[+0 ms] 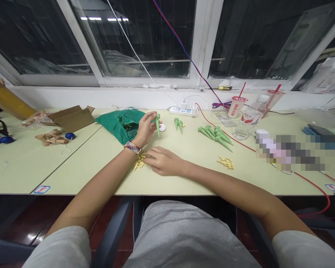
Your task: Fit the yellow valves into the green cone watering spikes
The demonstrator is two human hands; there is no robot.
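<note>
Pinching a green plastic spike [158,124] in the left hand [146,128], narrow tip pointing down, just beside a small white round thing [162,127], maybe a cap, though hard to tell from this angle. Resting the right hand [164,160] flat on the pale yellow desk [72,175], right up against a heap of small tan pieces [139,162], so hands sitting close but apart. Lying just ahead, two more green spikes [178,125], with a bigger bunch of green spikes [215,137] off to the right, near a second tan heap [226,162]. Bulging past the left hand, a green plastic bag [120,124], plus a white power strip [183,111] sitting behind everything.
</note>
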